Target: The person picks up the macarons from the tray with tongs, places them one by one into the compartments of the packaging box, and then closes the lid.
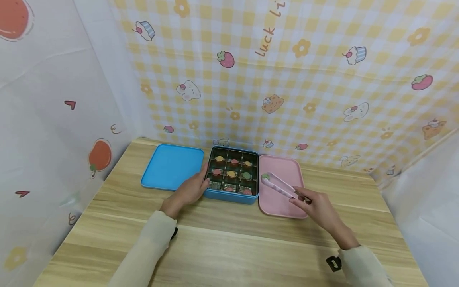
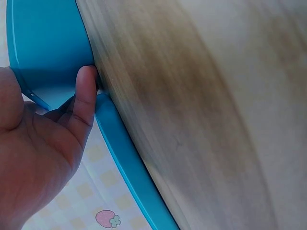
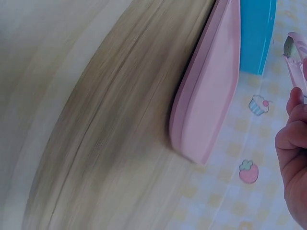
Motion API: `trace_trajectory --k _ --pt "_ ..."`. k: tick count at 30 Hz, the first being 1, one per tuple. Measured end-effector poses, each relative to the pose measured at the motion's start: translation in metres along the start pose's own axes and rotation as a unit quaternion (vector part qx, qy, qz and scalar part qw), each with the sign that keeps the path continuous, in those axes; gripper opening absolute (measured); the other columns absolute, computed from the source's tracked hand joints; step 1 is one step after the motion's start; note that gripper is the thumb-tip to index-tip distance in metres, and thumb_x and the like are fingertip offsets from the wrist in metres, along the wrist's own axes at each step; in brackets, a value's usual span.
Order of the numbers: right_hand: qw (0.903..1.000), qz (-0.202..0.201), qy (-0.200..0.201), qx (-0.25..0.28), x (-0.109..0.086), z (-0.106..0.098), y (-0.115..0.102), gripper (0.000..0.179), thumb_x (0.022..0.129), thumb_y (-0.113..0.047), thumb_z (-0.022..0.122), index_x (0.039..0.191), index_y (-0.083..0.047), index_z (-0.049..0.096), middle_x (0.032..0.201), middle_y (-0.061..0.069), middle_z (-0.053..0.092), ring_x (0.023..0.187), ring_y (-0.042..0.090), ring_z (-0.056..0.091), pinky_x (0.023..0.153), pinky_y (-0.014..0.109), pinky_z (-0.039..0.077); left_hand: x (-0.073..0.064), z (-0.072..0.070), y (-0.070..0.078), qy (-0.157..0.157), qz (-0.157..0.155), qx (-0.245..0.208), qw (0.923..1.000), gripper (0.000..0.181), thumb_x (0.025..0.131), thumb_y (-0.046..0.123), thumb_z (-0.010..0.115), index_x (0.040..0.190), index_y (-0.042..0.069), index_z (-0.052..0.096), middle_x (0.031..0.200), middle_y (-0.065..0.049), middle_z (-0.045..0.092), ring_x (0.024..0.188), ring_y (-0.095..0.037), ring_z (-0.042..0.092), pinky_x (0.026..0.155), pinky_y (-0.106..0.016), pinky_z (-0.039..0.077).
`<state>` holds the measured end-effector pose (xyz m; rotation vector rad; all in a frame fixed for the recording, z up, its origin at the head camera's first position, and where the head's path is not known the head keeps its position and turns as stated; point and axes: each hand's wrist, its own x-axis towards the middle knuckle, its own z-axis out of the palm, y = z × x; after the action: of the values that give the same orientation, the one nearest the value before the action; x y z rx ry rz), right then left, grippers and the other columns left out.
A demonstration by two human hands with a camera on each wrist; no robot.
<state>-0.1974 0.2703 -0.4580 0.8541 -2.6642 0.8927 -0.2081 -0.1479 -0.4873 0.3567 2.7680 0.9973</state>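
Observation:
A blue box [image 1: 231, 196] with a dark divided insert holds small red, yellow and green round pieces in several compartments. My left hand [image 1: 191, 187] holds the box at its left side, thumb at the rim and fingers along the outer wall. In the left wrist view, one finger [image 2: 86, 91] lies against the blue wall near the tabletop. My right hand [image 1: 315, 207] grips a pair of pale pink tongs [image 1: 279, 185] by the handle end. Between the tong tips sits a green round piece [image 1: 265, 176], held over the pink tray [image 1: 283, 210] beside the box.
A flat blue lid [image 1: 172, 167] lies left of the box. Behind everything rises a yellow-checked cloth [image 1: 229, 87], close to the backs of the box and tray. White cloth [image 1: 46, 131] hangs on the left. Wood tabletop [image 1: 229, 243] stretches in front.

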Motion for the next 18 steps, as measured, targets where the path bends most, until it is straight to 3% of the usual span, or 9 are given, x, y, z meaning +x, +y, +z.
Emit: trace_trajectory --k 7,14,18 --pt "0.9999 0.000 -0.004 0.010 0.011 0.009 -0.010 0.033 0.082 -0.009 0.080 0.114 -0.002 0.073 0.070 -0.010 0.055 0.055 -0.002 0.039 0.043 0.016 0.033 0.001 0.000 0.000 -0.002 0.006 0.005 1.0000 0.066 0.108 0.025 0.036 0.159 0.001 0.001 0.154 -0.029 0.035 0.137 -0.043 0.042 0.105 -0.056 0.040" --pt "0.9995 0.007 -0.025 0.019 0.020 0.017 -0.020 0.030 0.085 -0.013 0.078 0.114 -0.005 0.073 0.071 -0.010 0.054 0.057 -0.001 0.040 0.046 0.017 0.033 0.001 -0.001 0.003 -0.012 -0.015 -0.011 0.9998 0.067 0.108 0.028 0.035 0.160 0.005 -0.001 0.157 -0.026 0.030 0.142 -0.041 0.036 0.107 -0.056 0.037" --pt "0.9987 0.020 -0.039 0.027 0.024 0.020 -0.026 0.031 0.086 -0.015 0.078 0.116 -0.006 0.073 0.071 -0.009 0.055 0.056 0.000 0.041 0.046 0.018 0.034 0.001 -0.002 0.003 -0.009 -0.010 -0.005 0.9999 0.067 0.108 0.026 0.035 0.159 0.003 0.000 0.156 -0.027 0.032 0.139 -0.041 0.040 0.104 -0.055 0.040"
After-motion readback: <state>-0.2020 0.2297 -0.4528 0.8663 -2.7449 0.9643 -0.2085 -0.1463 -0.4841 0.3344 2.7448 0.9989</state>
